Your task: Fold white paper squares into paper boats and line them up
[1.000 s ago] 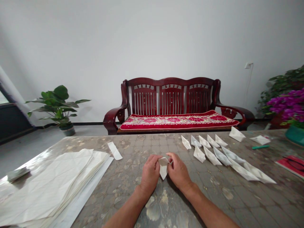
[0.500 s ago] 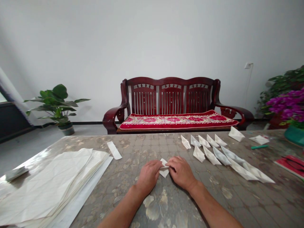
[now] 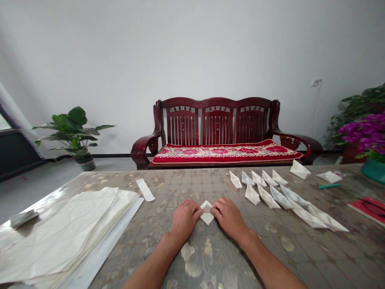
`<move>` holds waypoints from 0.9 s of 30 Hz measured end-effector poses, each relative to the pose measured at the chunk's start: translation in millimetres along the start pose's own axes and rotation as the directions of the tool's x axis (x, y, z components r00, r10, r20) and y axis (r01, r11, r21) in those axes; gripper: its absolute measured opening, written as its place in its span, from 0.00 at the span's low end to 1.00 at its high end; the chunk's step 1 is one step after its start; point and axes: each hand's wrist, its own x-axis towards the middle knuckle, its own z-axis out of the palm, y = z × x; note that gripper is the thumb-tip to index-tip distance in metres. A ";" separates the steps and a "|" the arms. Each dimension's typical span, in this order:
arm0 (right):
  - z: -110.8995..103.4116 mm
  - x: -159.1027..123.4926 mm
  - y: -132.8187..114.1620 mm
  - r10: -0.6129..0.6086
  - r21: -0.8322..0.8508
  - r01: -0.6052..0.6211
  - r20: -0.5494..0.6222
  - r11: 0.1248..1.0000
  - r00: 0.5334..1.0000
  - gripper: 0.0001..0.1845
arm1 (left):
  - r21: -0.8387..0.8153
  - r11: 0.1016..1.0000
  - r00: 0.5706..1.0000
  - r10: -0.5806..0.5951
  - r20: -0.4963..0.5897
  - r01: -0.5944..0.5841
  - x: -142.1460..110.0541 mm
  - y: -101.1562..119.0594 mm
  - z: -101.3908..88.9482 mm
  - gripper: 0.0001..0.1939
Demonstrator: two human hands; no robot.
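A small folded paper [image 3: 207, 217], white and diamond-shaped, lies on the table in front of me, with a crease across its middle. My left hand [image 3: 187, 216] is closed at its left corner, fingertips and thumb pressed on the edge. At the opposite corner my right hand [image 3: 227, 214] is closed too, its thumb and curled fingers gripping the edge. The paper's top and bottom points show between the hands, while its side corners are hidden under the fingers.
Several folded paper boats [image 3: 272, 196] stand in rows to the right. A stack of paper sheets [image 3: 69, 233] covers the left side, with a paper strip [image 3: 145, 190] beside it. Farther right are a green pen [image 3: 329, 186], a red book [image 3: 365, 208] with glasses, and a flowerpot [image 3: 373, 170].
My hands have moved slightly apart toward the paper's side corners. More of the folded paper now shows between them, and it looks flatter and more evenly diamond-shaped.
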 end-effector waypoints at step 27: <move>6.1 1.2 -6.7 -0.026 -0.191 0.029 0.021 0.981 0.999 0.13 | 0.049 0.998 0.999 -0.034 0.043 0.032 12.1 0.2 9.0 0.20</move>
